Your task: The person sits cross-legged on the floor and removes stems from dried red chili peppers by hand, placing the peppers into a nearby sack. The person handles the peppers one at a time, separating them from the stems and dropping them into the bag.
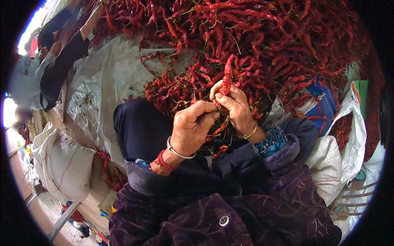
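A wrinkled dried red chili pepper [227, 77] points upward out of my right hand [235, 106], its lower part held between thumb and fingers. My left hand [192, 126] is close against the right, thumb and forefinger pinched at the pepper's stem end [218, 110]. The fingers partly cover that end. Both hands are above my lap, in front of a large heap of dried red chili peppers [261, 40]. A few peppers [221, 150] lie loose between my knees, just below the hands.
Clear plastic sheeting [114, 64] spreads left of the heap. A stuffed white woven sack [72, 166] is at the left, another white sack [326, 163] at the right beside a metal rack [354, 196]. At the upper left sits another person [61, 67] in dark sleeves.
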{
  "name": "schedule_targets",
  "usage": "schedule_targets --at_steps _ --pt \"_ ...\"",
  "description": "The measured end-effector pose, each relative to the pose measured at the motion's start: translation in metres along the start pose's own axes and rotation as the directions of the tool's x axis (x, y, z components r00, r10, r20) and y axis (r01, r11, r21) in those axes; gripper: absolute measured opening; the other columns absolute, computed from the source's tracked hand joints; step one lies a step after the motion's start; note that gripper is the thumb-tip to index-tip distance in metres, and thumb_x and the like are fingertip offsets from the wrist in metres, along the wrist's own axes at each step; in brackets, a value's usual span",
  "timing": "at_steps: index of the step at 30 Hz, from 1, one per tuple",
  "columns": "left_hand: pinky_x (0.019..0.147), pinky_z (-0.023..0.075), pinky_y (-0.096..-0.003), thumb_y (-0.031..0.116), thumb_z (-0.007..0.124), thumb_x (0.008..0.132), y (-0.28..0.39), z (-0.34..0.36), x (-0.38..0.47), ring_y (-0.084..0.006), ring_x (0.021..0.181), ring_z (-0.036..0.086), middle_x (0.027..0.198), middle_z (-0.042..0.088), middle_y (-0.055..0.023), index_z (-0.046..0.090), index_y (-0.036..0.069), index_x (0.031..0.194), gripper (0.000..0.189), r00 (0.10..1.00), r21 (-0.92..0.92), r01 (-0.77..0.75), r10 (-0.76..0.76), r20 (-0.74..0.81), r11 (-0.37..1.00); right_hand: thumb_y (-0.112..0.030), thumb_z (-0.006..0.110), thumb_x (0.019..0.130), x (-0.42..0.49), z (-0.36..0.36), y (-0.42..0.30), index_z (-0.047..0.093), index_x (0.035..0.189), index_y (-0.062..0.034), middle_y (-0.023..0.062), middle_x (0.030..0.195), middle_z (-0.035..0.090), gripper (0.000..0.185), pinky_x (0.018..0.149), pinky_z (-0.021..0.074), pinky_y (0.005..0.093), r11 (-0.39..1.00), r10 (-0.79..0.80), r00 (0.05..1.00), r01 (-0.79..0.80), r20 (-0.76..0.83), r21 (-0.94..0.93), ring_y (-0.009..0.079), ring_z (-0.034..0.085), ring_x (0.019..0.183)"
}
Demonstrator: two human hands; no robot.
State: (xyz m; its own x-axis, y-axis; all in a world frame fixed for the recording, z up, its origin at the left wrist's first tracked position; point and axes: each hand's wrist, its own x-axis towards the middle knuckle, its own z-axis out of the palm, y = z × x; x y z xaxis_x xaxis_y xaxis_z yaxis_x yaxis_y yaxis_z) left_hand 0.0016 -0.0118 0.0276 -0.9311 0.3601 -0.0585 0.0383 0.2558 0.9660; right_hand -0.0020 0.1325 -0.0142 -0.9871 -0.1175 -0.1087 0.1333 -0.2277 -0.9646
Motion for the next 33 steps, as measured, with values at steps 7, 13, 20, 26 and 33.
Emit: schedule_targets --at_steps 7,13,20,26,33 --pt "0.061 0.0467 -0.0277 0.005 0.058 0.079 0.028 0.033 -0.028 -0.0158 0.069 0.059 0.075 0.059 -0.0104 0.058 0.002 0.087 0.008 0.830 -0.351 -0.108 0.278 0.483 0.930 -0.012 0.040 0.088 0.014 -0.021 0.013 0.051 0.085 -0.0047 -0.0019 0.052 0.033 0.014 0.037 0.0231 0.0237 0.628 0.261 0.950 -0.302 0.171 0.717 0.0076 0.028 0.040" --pt "0.061 0.0468 -0.0330 0.006 0.058 0.075 -0.012 -0.004 -0.012 -0.0260 0.068 0.058 0.073 0.058 -0.0120 0.060 0.003 0.076 0.004 0.901 0.102 -0.041 -0.007 0.434 0.994 -0.007 0.043 0.084 0.023 -0.049 -0.010 0.054 0.091 -0.0036 0.0148 0.088 0.060 0.013 0.043 0.0356 0.0224 0.701 0.165 0.978 -0.210 0.132 0.681 0.0121 0.045 0.048" --pt "0.059 0.0445 -0.0390 0.019 0.064 0.074 -0.078 -0.032 0.072 -0.0307 0.066 0.058 0.068 0.057 -0.0184 0.055 -0.001 0.080 0.022 0.993 0.555 0.068 -0.003 -0.118 0.829 0.002 0.041 0.076 0.020 -0.046 -0.033 0.051 0.080 -0.0050 0.0150 0.086 0.060 0.013 0.038 0.0254 0.0177 0.903 0.129 0.984 -0.166 0.120 0.396 0.0045 0.033 0.041" --pt "0.064 0.0468 -0.0317 0.012 0.065 0.071 -0.100 -0.041 0.088 -0.0186 0.066 0.059 0.070 0.063 -0.0125 0.062 -0.001 0.081 0.017 0.987 0.426 0.156 -0.128 -0.094 0.891 -0.008 0.047 0.080 0.024 -0.051 -0.031 0.051 0.086 -0.0043 0.0076 0.076 0.055 0.008 0.050 0.0434 0.0248 0.914 -0.004 0.994 -0.040 0.107 0.404 0.0111 0.048 0.053" --pt "0.043 0.0356 -0.0173 0.014 0.059 0.079 -0.002 -0.018 0.032 -0.0029 0.049 0.046 0.062 0.056 0.0007 0.061 0.001 0.083 0.014 0.930 0.104 0.357 -0.363 0.052 0.928 -0.019 0.059 0.071 0.019 -0.022 -0.010 0.058 0.100 -0.0079 0.0138 0.066 0.060 0.030 0.056 0.0485 0.0389 0.609 -0.409 0.882 0.456 0.236 -0.649 0.0281 0.061 0.061"
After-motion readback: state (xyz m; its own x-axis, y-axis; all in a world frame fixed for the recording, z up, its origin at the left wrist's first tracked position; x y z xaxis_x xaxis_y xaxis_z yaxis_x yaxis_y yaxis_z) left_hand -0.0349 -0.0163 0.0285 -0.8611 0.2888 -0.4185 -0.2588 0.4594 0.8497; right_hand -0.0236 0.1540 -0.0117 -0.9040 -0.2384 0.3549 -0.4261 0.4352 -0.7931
